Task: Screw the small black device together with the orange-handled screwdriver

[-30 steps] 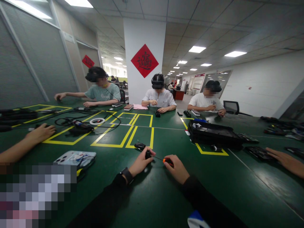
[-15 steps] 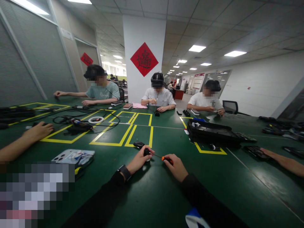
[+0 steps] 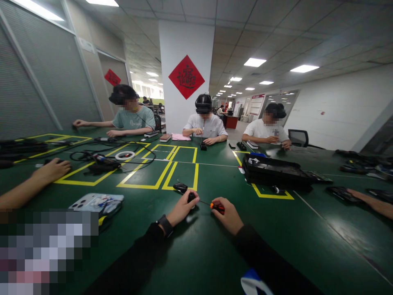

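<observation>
The right hand was closed around the handle of a screwdriver, and the shaft pointed left towards a small black part. That part lay at the screwdriver's tip end, pinched between the thumb and fingers of the left hand. Whether the tip was seated in it, or only near it, was too small to tell.

The likeliest trouble was a slip: with the shaft running nearly sideways, a push slightly off line could have sent the tip skidding into the left thumb, which was close by. Twisting hard might also have turned the part in that pinch, since no clamp was visible around it. A loosened hold could have let it drop onto the green table below the screwdriver, whose glossy top looked easy to slide on.

A loose black piece lay beyond the screwdriver and to its left, just past the left knuckles, where a sudden jerk might have knocked it. The black tray, well apart to the screwdriver's far right, seemed little threat.
</observation>
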Available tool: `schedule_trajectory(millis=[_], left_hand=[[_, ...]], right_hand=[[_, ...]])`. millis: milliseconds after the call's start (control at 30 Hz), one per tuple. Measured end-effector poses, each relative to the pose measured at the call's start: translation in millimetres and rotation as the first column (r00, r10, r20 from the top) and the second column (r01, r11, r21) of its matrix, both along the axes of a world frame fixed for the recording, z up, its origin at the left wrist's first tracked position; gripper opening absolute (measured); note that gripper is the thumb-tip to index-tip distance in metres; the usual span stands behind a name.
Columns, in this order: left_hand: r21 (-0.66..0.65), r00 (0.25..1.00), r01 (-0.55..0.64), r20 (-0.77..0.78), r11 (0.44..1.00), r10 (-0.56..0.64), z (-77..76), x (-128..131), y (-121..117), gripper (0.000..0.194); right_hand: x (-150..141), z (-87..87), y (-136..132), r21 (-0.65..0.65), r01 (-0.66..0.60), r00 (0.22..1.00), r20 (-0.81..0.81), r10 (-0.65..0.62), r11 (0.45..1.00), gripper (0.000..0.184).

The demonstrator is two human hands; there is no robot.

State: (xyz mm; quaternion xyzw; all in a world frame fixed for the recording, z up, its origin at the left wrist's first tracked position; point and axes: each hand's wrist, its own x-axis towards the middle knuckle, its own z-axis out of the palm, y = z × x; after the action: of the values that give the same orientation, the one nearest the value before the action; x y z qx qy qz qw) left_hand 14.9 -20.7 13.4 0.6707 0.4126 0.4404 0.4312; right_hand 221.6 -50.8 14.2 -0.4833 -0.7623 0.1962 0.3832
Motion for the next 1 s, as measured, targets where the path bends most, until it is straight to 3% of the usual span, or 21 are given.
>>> schedule_trajectory(millis=[300, 1000], left_hand=[[0.097, 0.997, -0.039, -0.055, 0.995, 0.044, -2.7, 1.5, -1.1, 0.017], [0.081, 1.0, 0.0, -0.008, 0.997, 0.001, -3.7, -1.3, 1.3, 0.017]], right_hand=[[-1.5, 3.1, -2.4, 0.044, 0.031, 0.989, 0.141, -0.037, 0.999, 0.014], [-2.5, -1.4, -0.4, 0.047, 0.039, 0.998, 0.057, -0.042, 0.998, 0.011]])
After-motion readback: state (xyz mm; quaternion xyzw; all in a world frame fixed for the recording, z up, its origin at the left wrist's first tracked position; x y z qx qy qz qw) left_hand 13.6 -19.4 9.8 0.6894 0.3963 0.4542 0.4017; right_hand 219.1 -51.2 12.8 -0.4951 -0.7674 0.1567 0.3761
